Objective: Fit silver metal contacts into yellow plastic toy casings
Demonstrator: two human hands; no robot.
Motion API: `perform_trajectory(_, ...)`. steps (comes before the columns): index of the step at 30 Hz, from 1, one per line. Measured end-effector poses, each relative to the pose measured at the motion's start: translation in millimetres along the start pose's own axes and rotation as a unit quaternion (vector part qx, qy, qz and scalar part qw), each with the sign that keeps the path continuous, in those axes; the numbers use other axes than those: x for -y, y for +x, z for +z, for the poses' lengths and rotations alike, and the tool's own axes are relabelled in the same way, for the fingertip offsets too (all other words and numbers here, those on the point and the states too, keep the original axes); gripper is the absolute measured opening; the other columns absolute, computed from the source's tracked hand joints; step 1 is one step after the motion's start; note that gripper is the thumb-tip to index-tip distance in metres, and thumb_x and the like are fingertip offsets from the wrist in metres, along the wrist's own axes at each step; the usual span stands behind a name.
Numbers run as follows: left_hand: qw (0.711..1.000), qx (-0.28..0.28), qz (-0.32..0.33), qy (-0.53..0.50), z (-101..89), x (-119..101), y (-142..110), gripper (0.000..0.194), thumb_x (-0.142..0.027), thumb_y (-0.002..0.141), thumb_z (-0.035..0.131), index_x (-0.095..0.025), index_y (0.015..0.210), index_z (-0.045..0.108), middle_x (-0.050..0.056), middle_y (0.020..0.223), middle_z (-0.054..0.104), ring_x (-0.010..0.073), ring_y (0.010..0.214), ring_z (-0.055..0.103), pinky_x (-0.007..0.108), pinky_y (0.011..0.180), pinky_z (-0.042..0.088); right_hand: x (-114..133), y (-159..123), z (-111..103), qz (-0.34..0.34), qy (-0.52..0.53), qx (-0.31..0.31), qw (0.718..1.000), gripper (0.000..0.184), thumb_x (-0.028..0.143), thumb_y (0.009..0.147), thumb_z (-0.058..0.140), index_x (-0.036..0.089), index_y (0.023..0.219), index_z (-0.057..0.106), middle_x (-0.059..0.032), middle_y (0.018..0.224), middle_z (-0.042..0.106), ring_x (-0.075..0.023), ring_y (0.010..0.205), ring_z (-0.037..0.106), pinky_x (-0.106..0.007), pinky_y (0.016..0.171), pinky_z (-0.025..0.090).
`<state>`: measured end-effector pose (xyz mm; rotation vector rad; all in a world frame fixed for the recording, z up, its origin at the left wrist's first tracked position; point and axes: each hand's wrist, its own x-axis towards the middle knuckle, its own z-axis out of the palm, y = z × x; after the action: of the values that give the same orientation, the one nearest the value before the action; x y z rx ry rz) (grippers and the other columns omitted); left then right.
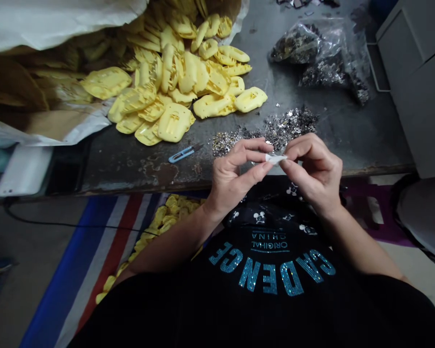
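White and small, a scrap of paper or film [275, 158] sits between the two hands, just behind the front edge of the grey metal worktop [148, 181]; its exact material and shape are too small to tell. Both grips are clamped on it: the left hand [232, 179] pinches one end between its fingertips and thumb, and the right hand [313, 176] pinches the other, so the scrap is held in the air, touching neither the worktop nor anything on it. The step in hand looks like fine fingertip work on this single piece, and handling something so small calls for steady, closely controlled fingers.

Just beyond the hands lies a loose mound of tiny silvery metal pieces [290, 128]. Further back, near the far edge, a clear plastic bag [319, 58] holds more dark, glinting pieces. Moulded yellow plastic parts [174, 77] spill across the worktop from a white paper-lined sack [39, 24] at the left. Blue-handled thread snips [181, 153] lie to the left of the hands, nearest the left hand, and a white rectangular object [23, 169] sits by the left edge. Below the worktop, more yellow parts [170, 217] rest on a striped cloth [94, 251], and a grey cabinet [413, 72] stands at the right.
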<state>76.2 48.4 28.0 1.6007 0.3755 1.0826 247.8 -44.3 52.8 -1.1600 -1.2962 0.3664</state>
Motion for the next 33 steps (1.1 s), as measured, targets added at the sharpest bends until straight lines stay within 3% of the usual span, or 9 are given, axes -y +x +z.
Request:
perform_trajectory(6, 0.995, 0.023, -0.061, -0.07, 5.6, 0.9, -2.1, 0.004, -0.032, 0.098, 0.084, -0.031, 0.1, 0.087, 0.003, 0.135, 0.077, 0.0235, 0.134, 0.069, 0.044, 0.127, 0.048, -18.2, -3.6, 11.4, 0.203, 0.222, 0.032, 0.953, 0.024, 0.035, 0.093, 0.083, 0.022, 0.08, 0.068, 0.0037, 0.077, 0.064, -0.0107, 0.065, 0.054, -0.027, 0.063, 0.043)
perform_trajectory(9, 0.989, 0.009, -0.103, -0.102, 9.7, -2.9, -1.2, 0.007, -0.034, 0.097, 0.084, -0.029, 0.095, 0.087, 0.004, 0.133, 0.079, 0.0229, 0.128, 0.071, 0.04, 0.119, 0.054, -21.4, -4.3, 7.8, 0.225, 0.215, 0.03, 0.95, 0.026, 0.043, 0.095, 0.083, 0.023, 0.086, 0.07, 0.0047, 0.073, 0.064, -0.0096, 0.059, 0.052, -0.026, 0.057, 0.043)
perform_trajectory(13, 0.987, -0.019, -0.123, -0.105, 11.8, -5.0, 0.4, 0.008, -0.034, 0.098, 0.084, -0.028, 0.095, 0.088, 0.003, 0.127, 0.081, 0.0208, 0.117, 0.074, 0.038, 0.108, 0.059, -10.5, -4.9, -7.5, -0.02, -0.029, -0.08, 0.996, 0.005, 0.027, 0.099, 0.082, 0.028, 0.103, 0.079, 0.0006, 0.091, 0.075, -0.0153, 0.077, 0.068, -0.033, 0.07, 0.055)
perform_trajectory(16, 0.993, -0.003, -0.09, -0.081, 9.9, -2.7, -0.3, 0.008, -0.031, 0.102, 0.08, -0.03, 0.101, 0.088, 0.003, 0.128, 0.081, 0.0213, 0.121, 0.074, 0.041, 0.116, 0.057, -1.9, -3.2, -15.2, -0.194, -0.199, -0.01, 0.96, 0.026, 0.015, 0.098, 0.082, 0.029, 0.12, 0.08, -0.0037, 0.11, 0.084, -0.0212, 0.095, 0.076, -0.041, 0.085, 0.059)
perform_trajectory(18, 0.997, 0.006, -0.062, -0.053, 7.9, -1.6, -1.8, 0.01, -0.03, 0.103, 0.078, -0.03, 0.105, 0.087, 0.004, 0.133, 0.079, 0.0233, 0.129, 0.072, 0.046, 0.122, 0.054, 0.3, -1.8, -15.4, -0.226, -0.268, 0.037, 0.936, 0.034, 0.017, 0.099, 0.081, 0.028, 0.131, 0.077, -0.0052, 0.117, 0.086, -0.0228, 0.098, 0.077, -0.042, 0.086, 0.058)
perform_trajectory(21, 1.0, 0.002, -0.027, -0.005, 6.4, -3.9, -4.3, 0.01, -0.03, 0.104, 0.076, -0.031, 0.107, 0.086, 0.004, 0.145, 0.074, 0.0264, 0.141, 0.066, 0.052, 0.128, 0.049, 1.5, -0.6, -11.4, -0.2, -0.297, 0.072, 0.931, 0.03, 0.021, 0.104, 0.075, 0.026, 0.133, 0.076, -0.0049, 0.109, 0.086, -0.0217, 0.095, 0.075, -0.04, 0.085, 0.057)
perform_trajectory(24, 1.0, -0.002, -0.028, -0.001, 8.5, -10.2, -5.4, 0.01, -0.033, 0.104, 0.076, -0.03, 0.105, 0.085, 0.002, 0.151, 0.071, 0.028, 0.148, 0.062, 0.054, 0.133, 0.044, 3.5, -1.0, -7.1, -0.116, -0.21, 0.101, 0.965, 0.018, 0.026, 0.107, 0.072, 0.022, 0.124, 0.079, -0.0042, 0.102, 0.084, -0.0179, 0.088, 0.073, -0.035, 0.083, 0.058)
perform_trajectory(29, 0.955, -0.023, -0.213, -0.207, 15.7, -19.1, -0.9, 0.015, -0.039, 0.099, 0.08, -0.026, 0.095, 0.087, 0.003, 0.142, 0.078, 0.025, 0.126, 0.073, 0.042, 0.114, 0.059, -4.1, -5.4, -3.2, 0.047, 0.016, 0.127, 0.991, 0.024, 0.04, 0.103, 0.079, 0.024, 0.12, 0.082, -0.0017, 0.105, 0.085, -0.0161, 0.086, 0.076, -0.032, 0.08, 0.062)
perform_trajectory(33, 0.891, -0.039, -0.303, -0.337, 17.0, -22.3, 1.9, 0.011, -0.035, 0.089, 0.09, -0.025, 0.092, 0.088, 0.002, 0.111, 0.085, 0.0189, 0.104, 0.077, 0.032, 0.098, 0.063, -16.0, -8.1, -2.7, 0.028, 0.05, 0.073, 0.996, 0.042, 0.039, 0.093, 0.09, 0.028, 0.132, 0.08, -0.0023, 0.113, 0.085, -0.0167, 0.086, 0.075, -0.034, 0.079, 0.062)
